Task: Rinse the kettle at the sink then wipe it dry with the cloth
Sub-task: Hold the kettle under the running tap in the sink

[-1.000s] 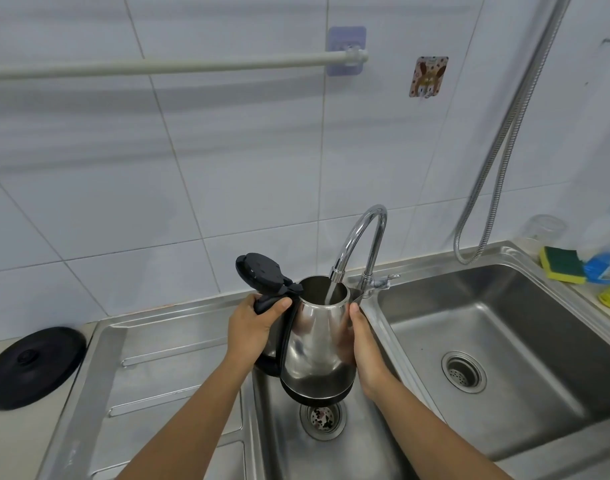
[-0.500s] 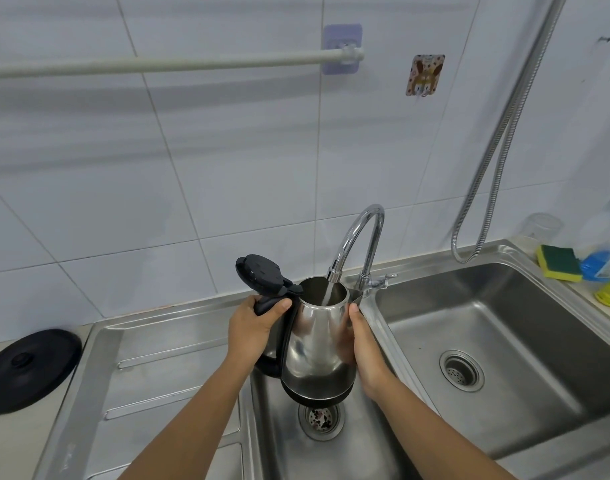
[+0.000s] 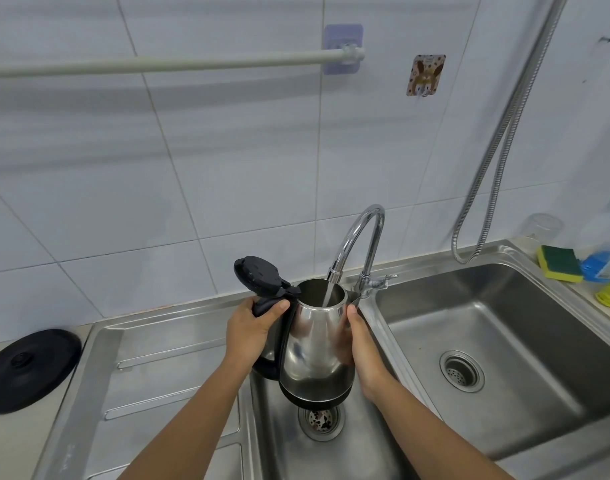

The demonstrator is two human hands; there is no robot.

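**Kettle held under the running tap**

Head view: The steel electric kettle [image 3: 315, 344] is held upright in the air above the small left basin [image 3: 362, 441] of the double sink, directly over its drain strainer [image 3: 320, 418]. Its black lid [image 3: 258, 274] is hinged open and stands up at 10 o'clock from the kettle mouth. A thin stream of water [image 3: 327, 295] falls from the spout of the curved chrome tap [image 3: 360, 237] into the open mouth.

The left hand [image 3: 249, 329] is closed around the top of the black handle [image 3: 267, 304], at 9 o'clock from the kettle body, with the thumb lying over the handle. The right hand [image 3: 360, 355] lies flat against the kettle wall at 3 o'clock, fingers wrapped behind the body; the fingertips are hidden.

The large right basin [image 3: 504, 327] is at 3 o'clock from the kettle. A green and yellow sponge [image 3: 558, 263] sits on the sink rim at 2 o'clock. A black round kettle base [image 3: 30, 368] lies on the counter at 9 o'clock, beside the draining board [image 3: 165, 375]. A metal shower hose [image 3: 504, 133] hangs on the tiled wall at 1 o'clock. A towel rail [image 3: 158, 65] runs across the wall at 11 o'clock.
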